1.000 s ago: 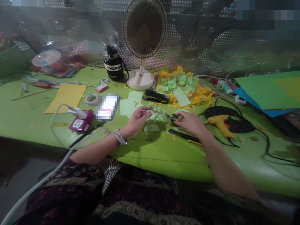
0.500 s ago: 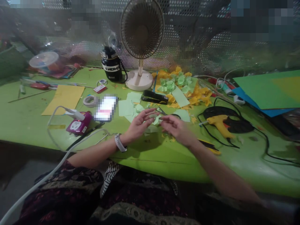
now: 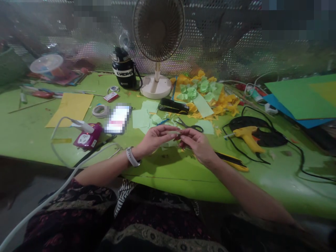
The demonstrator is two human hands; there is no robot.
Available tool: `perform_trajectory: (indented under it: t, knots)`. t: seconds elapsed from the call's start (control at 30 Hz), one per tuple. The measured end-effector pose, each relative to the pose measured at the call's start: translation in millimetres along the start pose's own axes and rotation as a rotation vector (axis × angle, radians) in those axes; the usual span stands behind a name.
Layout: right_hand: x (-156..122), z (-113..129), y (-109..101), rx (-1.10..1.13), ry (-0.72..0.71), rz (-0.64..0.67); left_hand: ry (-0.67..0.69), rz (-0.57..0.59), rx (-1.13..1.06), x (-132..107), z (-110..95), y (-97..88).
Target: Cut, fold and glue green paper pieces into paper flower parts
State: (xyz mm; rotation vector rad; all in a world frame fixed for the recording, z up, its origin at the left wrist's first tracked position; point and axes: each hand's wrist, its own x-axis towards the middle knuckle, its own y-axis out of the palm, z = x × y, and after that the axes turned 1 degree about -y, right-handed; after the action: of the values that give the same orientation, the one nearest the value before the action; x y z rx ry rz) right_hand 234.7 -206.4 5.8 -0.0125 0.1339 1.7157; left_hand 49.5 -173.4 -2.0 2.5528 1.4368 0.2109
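Left hand [image 3: 157, 138] and right hand [image 3: 196, 145] pinch a tiny pale strip [image 3: 179, 134] in their fingers; slipping, it could vanish among green paper scraps [image 3: 140, 119].

The lime-green table [image 3: 31, 140] carries pale green paper pieces [image 3: 140, 119], yellow paper petals [image 3: 225, 105] toward its back edge, and a yellow glue gun [image 3: 246, 137]. The dark skirt [image 3: 157, 213] has a reddish floral print, beside a black-and-white zebra-striped cloth [image 3: 124, 197].

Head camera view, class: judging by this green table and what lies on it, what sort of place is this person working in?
Most likely a paper-craft workspace. A yellow hot glue gun lies on the green table beside sheets of coloured card, and a heap of cut yellow and pale green paper pieces sits near scissors.
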Motion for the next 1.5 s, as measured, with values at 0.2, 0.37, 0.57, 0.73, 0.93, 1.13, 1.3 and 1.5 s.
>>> perform_trajectory:
  t: [0.2,0.37,0.57,0.73,0.93,1.13,1.3,1.5]
  knots:
    - [2,3,-7,-0.133,0.03,0.023,0.071,-0.06,0.632,4,-32,-19.6]
    - [3,0,-12,-0.457,-0.009,0.07,-0.162,0.141,1.38,1,-40,-21.7]
    - [6,-14,-8,-0.777,-0.111,0.135,-0.197,0.253,1.377,2,-24,-19.5]
    - [5,-14,-6,-0.75,-0.082,0.126,-0.179,0.267,1.284,4,-21,-22.8]
    - [1,3,-10,-0.555,-0.05,0.026,-0.182,0.191,0.94,7,-18,-24.5]
    - [-2,13,-15,-0.48,-0.089,-0.03,-0.372,0.164,0.276,13,-3,-22.9]
    - [-3,16,-13,-0.415,-0.095,-0.034,-0.411,0.129,0.085,12,-4,-18.2]
    - [-1,13,-18,-0.451,-0.14,-0.077,-0.452,0.123,-0.044,10,-8,-11.9]
